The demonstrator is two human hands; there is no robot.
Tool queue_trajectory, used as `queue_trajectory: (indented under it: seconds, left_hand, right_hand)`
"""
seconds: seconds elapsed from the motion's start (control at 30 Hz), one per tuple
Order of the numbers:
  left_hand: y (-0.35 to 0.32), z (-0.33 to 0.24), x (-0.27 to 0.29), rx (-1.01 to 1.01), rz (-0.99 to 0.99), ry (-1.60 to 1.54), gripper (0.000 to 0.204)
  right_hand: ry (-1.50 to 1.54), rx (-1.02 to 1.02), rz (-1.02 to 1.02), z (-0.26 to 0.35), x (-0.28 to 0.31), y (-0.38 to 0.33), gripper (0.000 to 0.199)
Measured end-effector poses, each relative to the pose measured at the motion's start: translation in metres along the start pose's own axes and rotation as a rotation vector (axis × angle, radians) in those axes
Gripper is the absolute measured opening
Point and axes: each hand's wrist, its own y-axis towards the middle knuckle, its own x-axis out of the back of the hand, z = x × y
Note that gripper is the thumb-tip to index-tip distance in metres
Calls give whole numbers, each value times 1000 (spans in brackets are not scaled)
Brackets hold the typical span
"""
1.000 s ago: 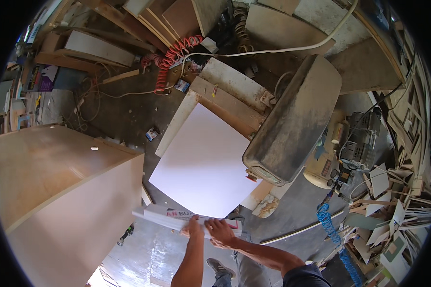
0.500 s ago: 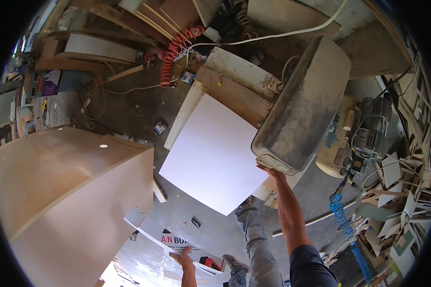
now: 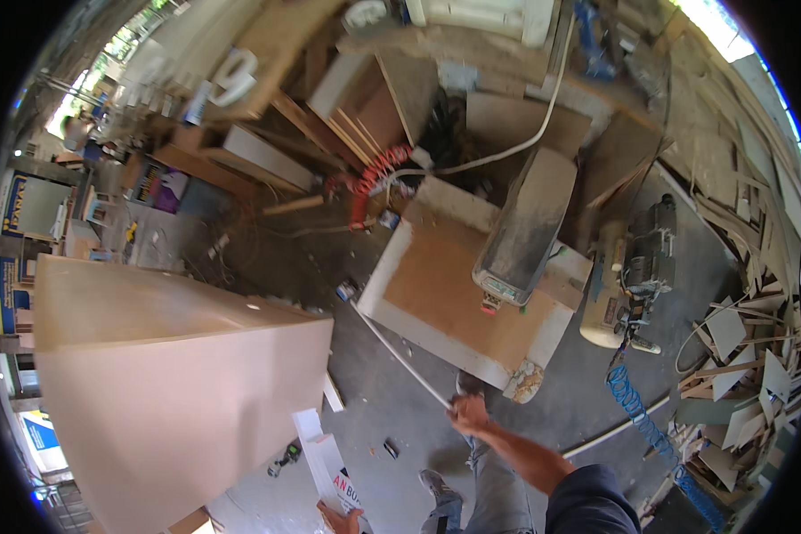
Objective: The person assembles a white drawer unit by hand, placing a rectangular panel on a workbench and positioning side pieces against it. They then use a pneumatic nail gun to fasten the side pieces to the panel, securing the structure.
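My right hand (image 3: 469, 414) is closed round the near end of a white panel (image 3: 402, 356), which shows almost edge-on as a thin white strip. The panel slants away to the far left, beside the machine's table. At the lower edge, my left hand (image 3: 338, 518) grips a long white board (image 3: 320, 449) with printed lettering on its face; part of this hand is cut off by the frame. Beyond my right hand stands a low machine table (image 3: 436, 294) with a worn brown top and pale edges. Its long dusty grey head (image 3: 532, 222) overhangs the top.
A large pale cabinet (image 3: 187, 400) takes up the left. A green-and-black power tool (image 3: 285, 458) lies on the floor beside it. An air compressor (image 3: 636, 267) stands to the right, with a coiled blue hose (image 3: 641, 409) and piled offcuts (image 3: 743, 383). A red coiled hose (image 3: 378, 173) lies behind.
The white panel has come off the machine table toward me and turned edge-on in my right hand. My left hand and the printed board have shifted down. The view has tilted up.
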Motion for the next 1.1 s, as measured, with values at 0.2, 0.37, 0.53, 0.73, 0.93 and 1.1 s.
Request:
queue_trajectory:
  seconds: [0.2, 0.37, 0.53, 0.73, 0.93, 1.1]
  left_hand:
    - [-7, 103, 74, -197, -114, 102, 112]
    - [29, 111, 119, -437, 9, -313, 105]
    - [-4, 37, 174, -587, 260, -518, 101]
    - [8, 51, 171, -809, 483, -785, 88]
    - [-25, 60, 135, -1090, 678, -519, 64]
    - [-106, 58, 110, -1241, 807, -528, 60]
  right_hand:
    - [-19, 122, -190, 105, 8, -140, 20]
    - [106, 218, -514, 175, 26, -257, 18]
    - [458, 61, -797, 239, 0, -396, 24]
    - [568, -19, -1026, 279, -55, -542, 24]
    - [699, -194, -1346, 262, -133, -687, 27]
    - [862, -324, -1658, 254, -216, -812, 28]
